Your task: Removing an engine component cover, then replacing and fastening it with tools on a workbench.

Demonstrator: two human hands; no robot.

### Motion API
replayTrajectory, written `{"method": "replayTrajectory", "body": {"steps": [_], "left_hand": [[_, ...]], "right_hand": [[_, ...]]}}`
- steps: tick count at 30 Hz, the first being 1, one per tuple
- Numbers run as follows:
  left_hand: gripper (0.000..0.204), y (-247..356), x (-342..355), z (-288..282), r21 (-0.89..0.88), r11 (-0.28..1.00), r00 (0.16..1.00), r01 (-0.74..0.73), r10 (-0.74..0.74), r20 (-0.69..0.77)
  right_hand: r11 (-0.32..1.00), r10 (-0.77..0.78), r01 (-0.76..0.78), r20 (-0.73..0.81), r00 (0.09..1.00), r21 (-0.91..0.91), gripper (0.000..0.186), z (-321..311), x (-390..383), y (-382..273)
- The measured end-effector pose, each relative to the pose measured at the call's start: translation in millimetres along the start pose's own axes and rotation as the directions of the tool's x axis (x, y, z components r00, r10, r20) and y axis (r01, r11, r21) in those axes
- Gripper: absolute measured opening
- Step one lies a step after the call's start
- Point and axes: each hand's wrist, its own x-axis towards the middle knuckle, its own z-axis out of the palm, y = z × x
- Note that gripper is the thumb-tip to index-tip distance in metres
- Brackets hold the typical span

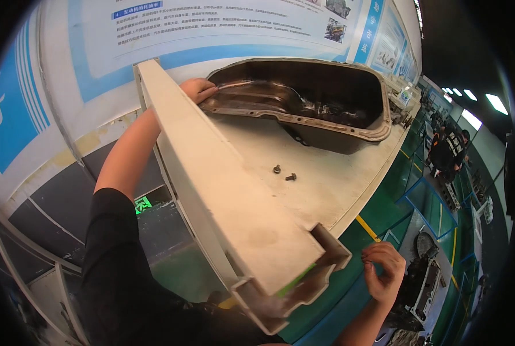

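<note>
A dark metal oil pan (344,128), its hollow side facing me, rests tilted on the cream-coloured table (257,144) against the wall. My left hand (198,89) reaches over the table and grips the pan's left end, the fingertips curled over its rim. Two small bolts (277,169) lie loose on the tabletop in front of the pan. Off the table's near right corner hangs my right hand (386,269), its fingers loosely bent and thumb apart, with nothing visible in it.
A long cream beam (211,167) with an open profile end runs along the table's left side, between my arms. A clear bottle (405,95) and metal parts stand beyond the pan. Engine parts (424,288) sit at lower right; a person (449,147) works farther off.
</note>
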Motion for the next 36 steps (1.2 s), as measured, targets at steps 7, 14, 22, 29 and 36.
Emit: {"method": "replayTrajectory", "body": {"steps": [7, 14, 22, 29, 36], "left_hand": [[0.046, -2, 3, 7, -0.206, 0.971, 0.992, 0.124, -0.116, 0.051], [0.055, -31, 13, 32, -0.121, 0.984, 0.951, -0.134, 0.094, -0.294], [0.029, -47, 17, 37, -0.09, 0.956, 0.855, -0.278, 0.203, -0.478], [0.035, -24, 7, 15, -0.394, 0.863, 0.895, -0.315, 0.132, -0.425], [0.032, 87, -16, 14, -0.166, 0.787, 0.693, -0.594, 0.396, -0.602]], "right_hand": [[0.999, -0.033, 0.032, -0.069, 0.997, -0.025, 0.011, 12, 2, -32], [0.94, 0.147, -0.152, -0.039, 0.988, -0.305, 0.021, 6, -14, -68], [0.91, 0.148, -0.255, -0.319, 0.936, -0.328, 0.02, -21, -46, -61], [0.889, 0.155, -0.335, -0.481, 0.863, -0.314, 0.02, -61, -106, -48], [0.892, 0.12, -0.331, -0.545, 0.83, -0.309, 0.022, -36, -117, -62]]}}
